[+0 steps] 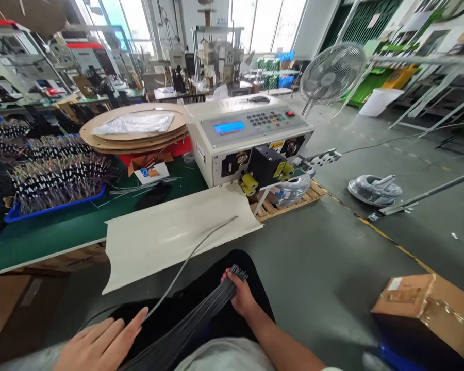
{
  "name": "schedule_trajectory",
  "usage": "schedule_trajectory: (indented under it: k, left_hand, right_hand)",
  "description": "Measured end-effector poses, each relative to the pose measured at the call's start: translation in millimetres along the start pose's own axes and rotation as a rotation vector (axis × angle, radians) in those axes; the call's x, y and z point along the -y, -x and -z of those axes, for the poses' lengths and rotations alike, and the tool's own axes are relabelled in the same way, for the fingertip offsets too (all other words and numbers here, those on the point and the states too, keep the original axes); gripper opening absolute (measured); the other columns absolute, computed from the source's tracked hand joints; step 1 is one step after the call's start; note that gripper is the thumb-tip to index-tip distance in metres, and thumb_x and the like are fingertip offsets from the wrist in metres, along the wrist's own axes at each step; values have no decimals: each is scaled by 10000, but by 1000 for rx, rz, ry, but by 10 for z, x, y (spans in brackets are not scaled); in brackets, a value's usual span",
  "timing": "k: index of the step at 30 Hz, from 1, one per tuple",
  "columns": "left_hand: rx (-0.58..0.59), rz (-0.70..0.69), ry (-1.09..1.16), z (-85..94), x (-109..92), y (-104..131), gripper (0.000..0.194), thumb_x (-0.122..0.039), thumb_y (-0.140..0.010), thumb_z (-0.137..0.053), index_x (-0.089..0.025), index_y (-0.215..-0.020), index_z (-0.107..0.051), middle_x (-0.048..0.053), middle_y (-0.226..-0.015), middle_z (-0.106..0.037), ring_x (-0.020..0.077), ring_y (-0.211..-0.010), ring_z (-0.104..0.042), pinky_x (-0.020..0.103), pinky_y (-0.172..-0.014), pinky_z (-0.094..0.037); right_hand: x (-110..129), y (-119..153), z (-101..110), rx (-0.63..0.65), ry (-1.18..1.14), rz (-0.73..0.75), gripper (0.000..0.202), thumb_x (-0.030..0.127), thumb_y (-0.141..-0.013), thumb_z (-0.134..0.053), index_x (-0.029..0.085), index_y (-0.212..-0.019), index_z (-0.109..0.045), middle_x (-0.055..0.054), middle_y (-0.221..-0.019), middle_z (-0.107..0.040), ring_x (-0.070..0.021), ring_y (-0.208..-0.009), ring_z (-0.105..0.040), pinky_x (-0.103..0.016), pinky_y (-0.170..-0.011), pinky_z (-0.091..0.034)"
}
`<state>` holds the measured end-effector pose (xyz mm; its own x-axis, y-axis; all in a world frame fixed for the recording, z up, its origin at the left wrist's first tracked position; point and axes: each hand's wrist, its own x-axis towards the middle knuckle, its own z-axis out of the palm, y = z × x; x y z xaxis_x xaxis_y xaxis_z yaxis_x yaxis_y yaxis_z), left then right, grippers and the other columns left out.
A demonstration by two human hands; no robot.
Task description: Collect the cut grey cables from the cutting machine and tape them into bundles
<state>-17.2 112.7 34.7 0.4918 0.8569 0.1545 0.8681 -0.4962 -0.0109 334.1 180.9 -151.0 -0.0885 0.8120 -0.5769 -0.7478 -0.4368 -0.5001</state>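
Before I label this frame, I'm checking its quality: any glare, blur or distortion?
Head view: the windows are blown out; the cream sheet shows soft glare; the left hand looks slightly smeared; shapes stretch toward the picture's edges.

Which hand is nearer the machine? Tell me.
Right. The right hand grips the wire bundle in front of the machine; the left hand is farther back and left.

black trousers (251,268), pale grey top (224,354), bare hands
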Motion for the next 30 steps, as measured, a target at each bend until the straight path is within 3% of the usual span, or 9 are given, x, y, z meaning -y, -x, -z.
schedule_trajectory:
  k: [3,7,11,26,30]
  left_hand:
    - [81,-128,-33,-29,-306,273,499,-207,-894,-549,-294,-1382,-494,-43,-638,-582,107,-583,-569,265,-577,-420]
    - [177,-67,37,-244,-715,534,383,-186,-899,-566,-258,-1274,-588,-49,-604,-552,95,-551,-544,259,-558,-382]
    - [286,5,158,-405,-956,709,334,-211,-935,-509,-277,-1247,-607,-40,-615,-584,96,-558,-556,252,-568,-380]
    - [614,255,254,-448,-975,773,386,-333,-980,-349,-327,-1249,-625,32,-762,-694,161,-706,-649,261,-619,-456]
    - [707,355,220,-458,-919,848,455,-338,-979,-295,-297,-1387,-494,69,-872,-700,191,-755,-648,277,-610,-432]
  right_hand:
    - [-19,-3,18,-1,-9,-28,274,325,-640,-851,193,-835,-709,-20,-784,-712,-162,-716,-644,-304,-714,-507]
    - [-66,-34,61,-1,-1,-69,265,311,-633,-844,203,-836,-712,-27,-851,-739,-177,-776,-666,-333,-784,-518]
    - [-92,-31,83,13,28,-82,257,322,-656,-817,206,-864,-719,-30,-879,-749,-184,-802,-672,-346,-813,-524]
    - [-118,15,16,-48,5,-11,237,307,-681,-799,203,-878,-717,-28,-849,-737,-182,-792,-669,-346,-820,-524]
    - [-127,7,25,-48,-6,-5,223,285,-688,-802,207,-876,-712,-1,-763,-703,-168,-758,-658,-337,-810,-523]
